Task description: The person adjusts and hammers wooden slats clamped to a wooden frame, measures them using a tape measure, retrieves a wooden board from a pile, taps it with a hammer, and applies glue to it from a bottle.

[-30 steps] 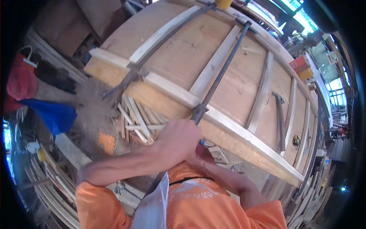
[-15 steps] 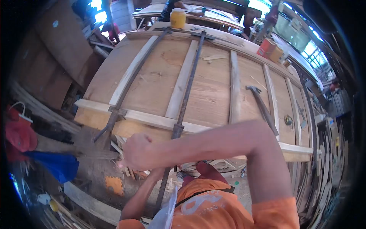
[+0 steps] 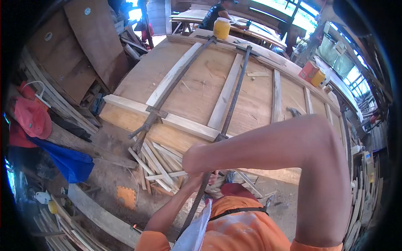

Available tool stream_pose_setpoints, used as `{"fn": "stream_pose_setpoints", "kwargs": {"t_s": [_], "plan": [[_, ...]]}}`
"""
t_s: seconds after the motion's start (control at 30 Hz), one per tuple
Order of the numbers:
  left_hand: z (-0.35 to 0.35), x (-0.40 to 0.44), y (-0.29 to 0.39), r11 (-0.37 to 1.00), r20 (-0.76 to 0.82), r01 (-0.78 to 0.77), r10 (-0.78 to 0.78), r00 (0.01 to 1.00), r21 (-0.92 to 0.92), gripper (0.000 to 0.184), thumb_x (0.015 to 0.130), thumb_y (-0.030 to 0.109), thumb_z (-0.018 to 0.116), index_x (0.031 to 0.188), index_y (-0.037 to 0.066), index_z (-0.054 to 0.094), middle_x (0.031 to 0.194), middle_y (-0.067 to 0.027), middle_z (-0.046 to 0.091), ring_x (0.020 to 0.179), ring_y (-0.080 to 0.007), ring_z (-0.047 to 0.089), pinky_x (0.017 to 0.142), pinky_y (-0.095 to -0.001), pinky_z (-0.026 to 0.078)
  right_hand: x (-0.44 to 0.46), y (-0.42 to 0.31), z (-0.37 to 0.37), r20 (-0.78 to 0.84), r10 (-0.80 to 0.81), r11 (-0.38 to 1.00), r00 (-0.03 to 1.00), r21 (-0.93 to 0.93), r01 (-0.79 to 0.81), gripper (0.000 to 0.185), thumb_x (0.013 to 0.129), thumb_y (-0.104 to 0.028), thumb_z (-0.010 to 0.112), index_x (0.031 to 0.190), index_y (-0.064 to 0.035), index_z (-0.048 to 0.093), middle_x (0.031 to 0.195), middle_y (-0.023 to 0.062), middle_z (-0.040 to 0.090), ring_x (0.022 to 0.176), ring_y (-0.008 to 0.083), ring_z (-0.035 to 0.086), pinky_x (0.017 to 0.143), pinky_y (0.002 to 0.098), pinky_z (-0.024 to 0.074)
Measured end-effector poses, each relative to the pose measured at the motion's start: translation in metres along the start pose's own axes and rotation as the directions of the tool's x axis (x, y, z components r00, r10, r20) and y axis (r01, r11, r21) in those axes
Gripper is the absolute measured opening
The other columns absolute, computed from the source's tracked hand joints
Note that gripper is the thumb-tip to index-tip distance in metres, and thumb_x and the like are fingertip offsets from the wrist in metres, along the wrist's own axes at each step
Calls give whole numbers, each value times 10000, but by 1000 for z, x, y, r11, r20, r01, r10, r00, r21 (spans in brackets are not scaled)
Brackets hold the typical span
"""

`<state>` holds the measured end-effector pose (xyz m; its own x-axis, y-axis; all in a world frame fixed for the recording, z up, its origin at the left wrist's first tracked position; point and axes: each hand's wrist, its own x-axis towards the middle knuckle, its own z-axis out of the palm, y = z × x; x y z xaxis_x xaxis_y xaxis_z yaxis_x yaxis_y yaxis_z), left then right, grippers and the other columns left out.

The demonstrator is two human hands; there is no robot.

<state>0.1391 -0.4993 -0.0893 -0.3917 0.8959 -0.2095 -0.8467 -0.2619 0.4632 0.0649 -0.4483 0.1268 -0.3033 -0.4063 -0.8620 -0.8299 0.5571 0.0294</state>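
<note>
A long bar clamp (image 3: 237, 94) spans the wooden frame (image 3: 190, 126), its threaded end (image 3: 195, 204) reaching down past the near edge toward my body. Below that edge, my left hand (image 3: 212, 178) has its fingers wrapped round this threaded part. Just above it, my right hand (image 3: 194, 159) is curled into a fist beside the clamp, with the wrist bent. The right fingers face away, so what they hold is hidden. My right forearm crosses over the near rail and covers part of it. A second bar clamp (image 3: 157, 113) sits farther left across the frame.
A hammer (image 3: 293, 111) lies on the panel, partly behind my forearm. At the far edge stand a yellow jar (image 3: 221, 29) and a yellow container (image 3: 318, 77). Wood offcuts (image 3: 161, 161) are heaped beneath the near edge. Another person (image 3: 215, 16) is at a back table.
The view has swung left, so the bench appears farther right. My right fist has moved closer to the clamp's threaded bar. Left fingers now show around the bar.
</note>
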Motion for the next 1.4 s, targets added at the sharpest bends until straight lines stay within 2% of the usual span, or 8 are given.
{"fn": "stream_pose_setpoints", "kwargs": {"t_s": [0.17, 0.33, 0.77, 0.87, 0.93, 1.17, 1.27, 1.4], "plan": [[-26, -7, 5, 632, 52, -291, 368, 928, 718, 395, 1090, 390, 578, 1174, 13, 660, 852, -7, 617, 744, -92, 583, 685, -283, 469, -67, -6, 48, -349, 290, 899, 891, 418, -129, 160, 829, -170, 782, 931, -59, 834, 998, 189, 790, 914, 320, 781, 780, 470, 628], [79, -39, 110, 345, -293, 200, 243, 925, 917, 371, 1088, 261, 572, 821, 18, 660, 614, -17, 558, 532, -185, 531, 548, -377, 442, -61, -37, 161, -414, 832, 452, 370, 892, -19, 192, 987, -189, 667, 925, -7, 680, 755, 241, 707, 723, 444, 720, 624, 553, 563], [212, -33, 123, -573, -40, 209, 292, 956, 792, 417, 1078, 260, 534, 887, -60, 722, 860, -308, 699, 798, -458, 703, 684, -519, 542, 101, -60, 224, -428, 904, 262, -16, 522, 812, 217, 1075, -149, 527, 1213, 2, 600, 909, 268, 684, 853, 493, 681, 748, 479, 546], [210, -51, 138, -255, -279, 330, 217, 935, 909, 464, 1110, 314, 482, 990, -62, 727, 864, -231, 742, 751, -396, 729, 676, -454, 586, 83, -52, 226, -409, 887, 155, 212, 698, 700, 295, 1092, -224, 511, 1221, 24, 606, 970, 244, 720, 905, 477, 705, 815, 501, 558], [150, -74, 113, 587, -385, 118, 353, 853, 801, 641, 1156, 443, 333, 1114, -69, 715, 874, -175, 767, 715, -280, 733, 661, -372, 588, 37, -62, 226, -444, 871, 215, 210, 729, 650, 334, 1095, -260, 513, 1233, 29, 606, 994, 235, 733, 925, 483, 708, 827, 517, 558], [63, -117, 17, 776, -592, 169, 300, 748, 607, 669, 1157, 502, 314, 1416, -57, 573, 1110, -184, 755, 974, -230, 731, 805, -324, 596, -59, -96, 298, -297, 678, -127, 672, 853, 506, 383, 1057, -328, 641, 1154, 37, 704, 903, 155, 747, 830, 234, 729, 762, 395, 570], [81, -88, 5, 932, -494, 3, 189, 849, 361, 656, 1157, 478, 345, 1461, -76, 522, 1407, -215, 644, 1239, -285, 667, 1150, -415, 463, -103, -96, 260, -319, 733, -135, 600, 797, 588, 259, 1065, -243, 662, 1057, 10, 712, 890, 80, 744, 826, 124, 695, 758, 317, 561], [31, -57, -7, 931, -361, -6, 146, 921, 364, 644, 1138, 509, 398, 1475, -22, 533, 1369, -140, 670, 1232, -237, 657, 1046, -372, 495, -112, -74, 183, -662, 749, 487, -28, 522, 700, 282, 1006, -207, 713, 1203, -8, 680, 1009, 168, 693, 923, 309, 700, 813, 397, 560]]}}
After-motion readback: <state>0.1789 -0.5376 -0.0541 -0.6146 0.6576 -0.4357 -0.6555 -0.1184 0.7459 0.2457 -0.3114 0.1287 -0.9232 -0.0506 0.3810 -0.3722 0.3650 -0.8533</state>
